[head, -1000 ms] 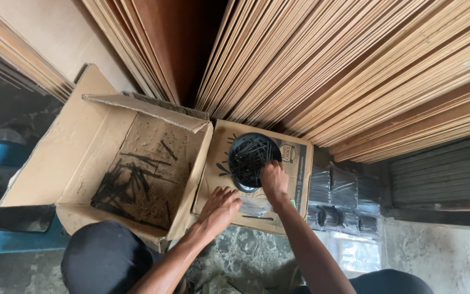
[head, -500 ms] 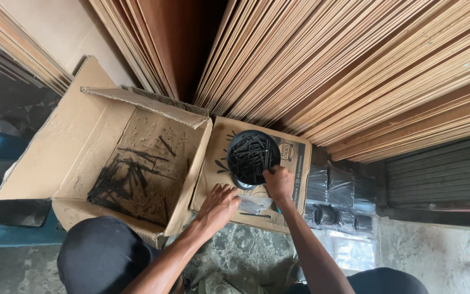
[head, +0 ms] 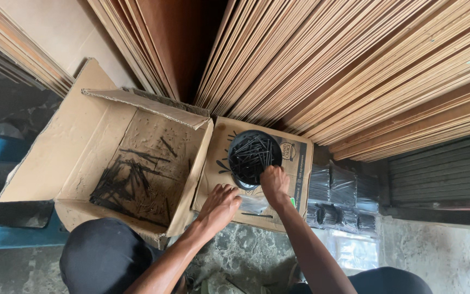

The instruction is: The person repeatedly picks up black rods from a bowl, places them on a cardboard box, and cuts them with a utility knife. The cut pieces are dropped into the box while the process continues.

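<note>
Nails (head: 252,155) lay in a black bowl (head: 235,146) at frame centre, just above the right hand (head: 274,182), which pinched some at its rim; left hand (head: 221,206) rested loosely curled lower left.

Boards (head: 354,71) behind; box flap (head: 191,179) left

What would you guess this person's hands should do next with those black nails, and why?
Probably the right hand should lift a few black nails out of the round black bowl. It already rests at the bowl's near rim, on the nails, while the left hand lies beside it on the flattened cardboard. The open cardboard box alongside holds more loose nails.
</note>
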